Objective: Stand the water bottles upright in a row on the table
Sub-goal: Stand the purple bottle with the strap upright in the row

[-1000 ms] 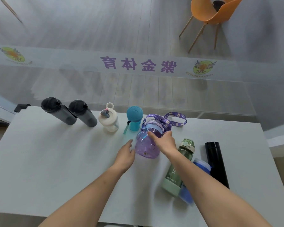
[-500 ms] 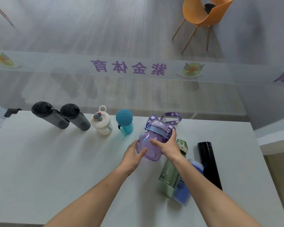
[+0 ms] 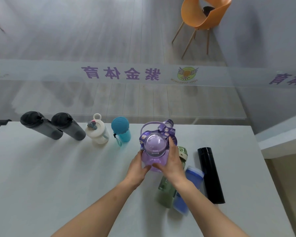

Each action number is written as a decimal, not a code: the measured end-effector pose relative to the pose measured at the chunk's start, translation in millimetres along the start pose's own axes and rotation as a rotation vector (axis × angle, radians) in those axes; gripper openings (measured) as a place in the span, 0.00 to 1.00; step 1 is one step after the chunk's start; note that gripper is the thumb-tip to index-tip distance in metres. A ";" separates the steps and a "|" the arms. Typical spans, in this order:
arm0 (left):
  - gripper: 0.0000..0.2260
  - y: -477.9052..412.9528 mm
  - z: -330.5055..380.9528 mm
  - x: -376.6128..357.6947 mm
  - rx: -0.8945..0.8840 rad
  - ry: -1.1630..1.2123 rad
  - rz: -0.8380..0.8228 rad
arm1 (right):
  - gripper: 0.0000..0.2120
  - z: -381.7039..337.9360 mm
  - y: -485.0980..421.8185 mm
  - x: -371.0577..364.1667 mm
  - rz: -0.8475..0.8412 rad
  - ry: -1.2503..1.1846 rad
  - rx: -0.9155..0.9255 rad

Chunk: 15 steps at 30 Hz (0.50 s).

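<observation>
Purple bottle (image 3: 154, 151) mid-stand, both hands on it, w/ four already upright along far edge.

Head view: left hand (image 3: 138, 165) and right hand (image 3: 172, 161) each w/ grip wrapped round opposite sides of purple body, lid up toward camera, strap looped over top; base contact w/ tabletop (image 3: 58, 177) hidden. Upright row at back: two dark bottles (image 3: 41, 125), white (image 3: 97, 132), teal (image 3: 121, 130). Lying flat at right: green (image 3: 167, 189), blue (image 3: 186, 190), black (image 3: 210, 175). Step, prob.: setting purple down as fifth, just right of teal. Next needs: level base, release, then reach for green.
</observation>
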<state>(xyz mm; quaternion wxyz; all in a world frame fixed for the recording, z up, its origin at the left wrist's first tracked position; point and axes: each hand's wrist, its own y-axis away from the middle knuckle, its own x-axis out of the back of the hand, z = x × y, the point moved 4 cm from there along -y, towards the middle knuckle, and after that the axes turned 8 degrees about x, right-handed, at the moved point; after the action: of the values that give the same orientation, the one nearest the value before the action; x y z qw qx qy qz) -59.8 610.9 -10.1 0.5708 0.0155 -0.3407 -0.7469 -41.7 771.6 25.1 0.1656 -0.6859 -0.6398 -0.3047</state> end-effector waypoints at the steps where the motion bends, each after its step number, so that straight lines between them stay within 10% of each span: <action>1: 0.27 0.6 -1.0 -1.1 0.001 0.015 0.006 | 0.57 -0.2 1.6 -0.3 -0.009 0.036 0.011; 15: 0.26 -4.4 -0.7 -2.5 0.046 -0.131 0.046 | 0.50 -22.6 -8.6 18.7 0.102 -0.036 -0.086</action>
<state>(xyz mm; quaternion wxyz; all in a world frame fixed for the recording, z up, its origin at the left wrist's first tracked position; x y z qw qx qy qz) -62.3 613.3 -13.8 0.5638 -0.0283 -0.3946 -0.7250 -54.9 773.3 52.7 0.1398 -0.7295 -0.5930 -0.3109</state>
